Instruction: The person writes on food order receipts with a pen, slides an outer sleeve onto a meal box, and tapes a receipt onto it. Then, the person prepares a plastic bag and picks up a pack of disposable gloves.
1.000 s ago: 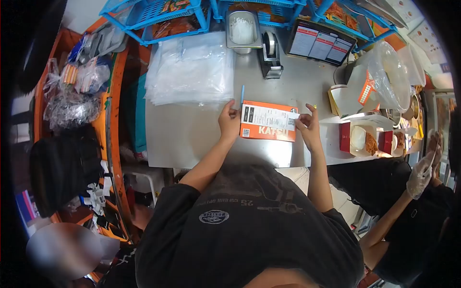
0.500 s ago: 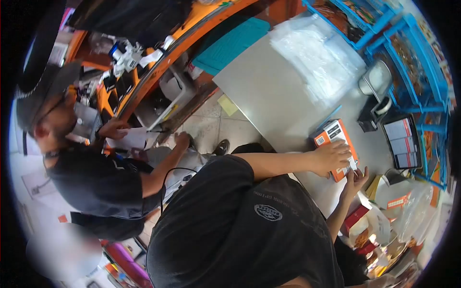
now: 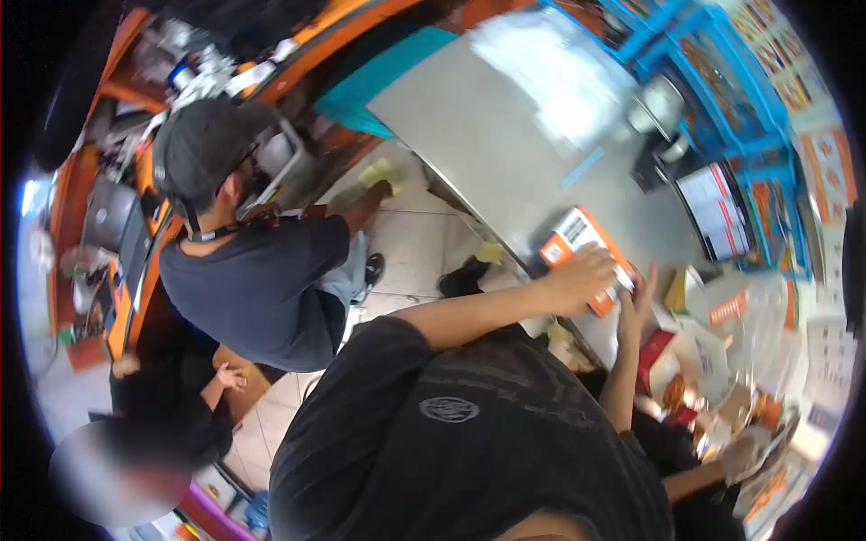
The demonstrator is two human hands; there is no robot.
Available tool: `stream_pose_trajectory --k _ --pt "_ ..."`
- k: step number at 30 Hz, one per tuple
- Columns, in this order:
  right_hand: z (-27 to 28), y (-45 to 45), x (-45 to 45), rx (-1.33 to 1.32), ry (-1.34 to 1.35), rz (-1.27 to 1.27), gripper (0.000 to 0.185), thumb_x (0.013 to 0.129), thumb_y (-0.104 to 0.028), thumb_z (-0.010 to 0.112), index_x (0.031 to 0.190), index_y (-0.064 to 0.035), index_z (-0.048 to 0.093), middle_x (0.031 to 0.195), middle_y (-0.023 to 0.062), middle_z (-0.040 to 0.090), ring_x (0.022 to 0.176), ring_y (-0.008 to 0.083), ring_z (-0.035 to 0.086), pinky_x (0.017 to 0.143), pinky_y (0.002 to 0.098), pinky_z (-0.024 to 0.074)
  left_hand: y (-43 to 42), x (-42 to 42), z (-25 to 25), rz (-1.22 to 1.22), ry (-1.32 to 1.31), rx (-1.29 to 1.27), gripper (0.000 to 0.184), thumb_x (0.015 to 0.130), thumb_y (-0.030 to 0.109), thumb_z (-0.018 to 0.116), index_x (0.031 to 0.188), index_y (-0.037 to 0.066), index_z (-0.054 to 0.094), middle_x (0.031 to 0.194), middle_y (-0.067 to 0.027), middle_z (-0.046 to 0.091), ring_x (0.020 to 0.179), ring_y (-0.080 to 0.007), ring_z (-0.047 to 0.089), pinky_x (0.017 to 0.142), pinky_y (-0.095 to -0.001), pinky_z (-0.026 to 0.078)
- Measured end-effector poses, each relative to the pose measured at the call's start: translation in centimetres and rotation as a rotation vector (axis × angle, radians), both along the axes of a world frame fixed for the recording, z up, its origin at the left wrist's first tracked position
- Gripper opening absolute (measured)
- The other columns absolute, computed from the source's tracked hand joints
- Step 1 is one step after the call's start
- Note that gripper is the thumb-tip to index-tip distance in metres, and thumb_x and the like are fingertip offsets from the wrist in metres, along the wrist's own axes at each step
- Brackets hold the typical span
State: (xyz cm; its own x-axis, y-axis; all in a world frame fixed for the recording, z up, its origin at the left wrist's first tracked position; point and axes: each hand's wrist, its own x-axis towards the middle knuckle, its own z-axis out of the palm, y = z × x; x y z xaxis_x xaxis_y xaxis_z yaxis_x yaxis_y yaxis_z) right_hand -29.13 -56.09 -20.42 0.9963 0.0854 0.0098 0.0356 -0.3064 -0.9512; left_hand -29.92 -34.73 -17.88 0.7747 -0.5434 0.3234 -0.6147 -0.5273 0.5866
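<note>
An orange-and-white cardboard box (image 3: 577, 233) with a printed label lies near the front edge of the metal table (image 3: 460, 135). My left hand (image 3: 582, 278) is laid over its middle, fingers curled round the side. At the box's near right end, my right hand (image 3: 637, 305) grips with the thumb side while one finger points up. A small white piece shows on the box between the two hands; blur hides whether it is a flap or a sticker.
Clear plastic bags (image 3: 559, 77) cover the table's far part. Blue racks (image 3: 722, 81), a metal cup (image 3: 657, 106) and a tablet (image 3: 713, 212) stand along the right side. A co-worker in a cap (image 3: 206, 153) stands close at my left. Cartons and bags (image 3: 722, 352) crowd the right.
My view has swung, shifting the table and box leftward. The co-worker has turned and leans forward, one arm reaching down. Both my hands stay at the box.
</note>
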Motion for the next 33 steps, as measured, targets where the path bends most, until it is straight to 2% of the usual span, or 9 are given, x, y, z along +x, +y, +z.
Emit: stream_pose_trajectory --k 5,6,7,9,10,16,19,27,33 --pt "-0.4 -1.1 -1.9 0.116 0.131 -0.071 0.071 0.084 -0.005 0.058 0.143 -0.0066 0.019 0.130 0.0153 0.048 0.116 0.0214 0.047 0.097 0.0334 0.0386 0.1 -2.4 0.1 0.014 0.023 0.021 0.065 0.062 0.014 0.075 0.122 0.005 0.052 0.134 -0.0154 0.043 0.132 -0.0316 0.032 0.111 -0.0478 0.020" --pt "-0.5 -1.4 -2.0 0.096 0.053 -0.152 0.040 0.090 -0.014 0.056 0.126 -0.0031 0.044 0.116 0.0133 0.056 0.105 0.0189 0.052 0.089 0.0334 0.0436 0.2 -2.5 0.3 0.007 0.037 0.015 0.065 0.063 0.016 0.076 0.122 0.007 0.052 0.135 -0.0142 0.043 0.133 -0.0306 0.031 0.111 -0.0473 0.019" --pt "0.5 -2.2 -1.9 0.110 0.116 -0.130 0.030 0.091 -0.017 0.054 0.117 -0.0027 0.048 0.108 0.0116 0.057 0.098 0.0180 0.054 0.084 0.0332 0.0447 0.3 -2.4 0.5 0.006 0.048 0.016 0.064 0.063 0.017 0.076 0.122 0.008 0.053 0.136 -0.0129 0.043 0.134 -0.0296 0.030 0.111 -0.0468 0.019" --pt "2.3 -3.2 -1.7 0.162 0.242 -0.069 0.022 0.093 -0.022 0.052 0.099 -0.0019 0.057 0.092 0.0082 0.061 0.085 0.0162 0.056 0.074 0.0326 0.0469 0.1 -2.4 0.4 0.002 0.050 0.044 0.064 0.065 0.020 0.077 0.123 0.008 0.052 0.137 -0.0117 0.042 0.134 -0.0287 0.029 0.112 -0.0455 0.018" --pt "2.6 -3.4 -1.3 0.084 0.211 0.059 0.028 0.093 -0.026 0.049 0.082 -0.0018 0.058 0.074 0.0047 0.058 0.065 0.0143 0.052 0.062 0.0312 0.0453 0.1 -2.4 0.4 0.002 0.052 0.044 0.064 0.065 0.021 0.077 0.123 0.009 0.052 0.137 -0.0115 0.041 0.134 -0.0286 0.029 0.112 -0.0454 0.018" --pt "4.1 1.7 -1.2 -0.819 0.140 0.090 0.034 0.083 -0.033 0.062 0.081 0.0009 0.064 0.078 0.0146 0.065 0.071 0.0282 0.064 0.065 0.0387 0.0494 0.0 -2.4 0.4 -0.003 0.025 0.057 0.067 0.065 0.023 0.078 0.125 0.011 0.051 0.137 -0.0122 0.042 0.133 -0.0302 0.030 0.111 -0.0466 0.019" --pt "5.0 2.9 -1.8 -0.974 0.086 -0.124 0.040 0.077 -0.040 0.066 0.077 -0.0001 0.067 0.080 0.0211 0.065 0.075 0.0352 0.063 0.066 0.0417 0.0491 -0.1 -2.4 0.8 -0.012 0.025 0.051 0.068 0.064 0.023 0.079 0.125 0.010 0.051 0.137 -0.0127 0.042 0.133 -0.0311 0.031 0.111 -0.0475 0.020" --pt "4.3 2.8 -3.1 -0.754 0.271 -0.180 0.045 0.084 -0.045 0.056 0.083 -0.0023 0.067 0.081 0.0197 0.066 0.079 0.0358 0.064 0.070 0.0444 0.0503 -0.8 -0.9 3.7 -0.042 0.052 0.266 0.079 0.050 0.024 0.084 0.119 0.007 0.049 0.139 -0.0190 0.035 0.133 -0.0368 0.027 0.108 -0.0500 0.021" --pt "5.9 2.8 -3.6 -0.691 0.369 -0.229 0.046 0.086 -0.045 0.053 0.090 -0.0012 0.065 0.086 0.0208 0.066 0.082 0.0338 0.064 0.074 0.0444 0.0491 -1.4 2.5 2.9 -0.142 -0.004 0.222 0.079 0.042 0.026 0.083 0.109 0.006 0.045 0.120 -0.0171 0.044 0.117 -0.0361 0.039 0.101 -0.0500 0.025"
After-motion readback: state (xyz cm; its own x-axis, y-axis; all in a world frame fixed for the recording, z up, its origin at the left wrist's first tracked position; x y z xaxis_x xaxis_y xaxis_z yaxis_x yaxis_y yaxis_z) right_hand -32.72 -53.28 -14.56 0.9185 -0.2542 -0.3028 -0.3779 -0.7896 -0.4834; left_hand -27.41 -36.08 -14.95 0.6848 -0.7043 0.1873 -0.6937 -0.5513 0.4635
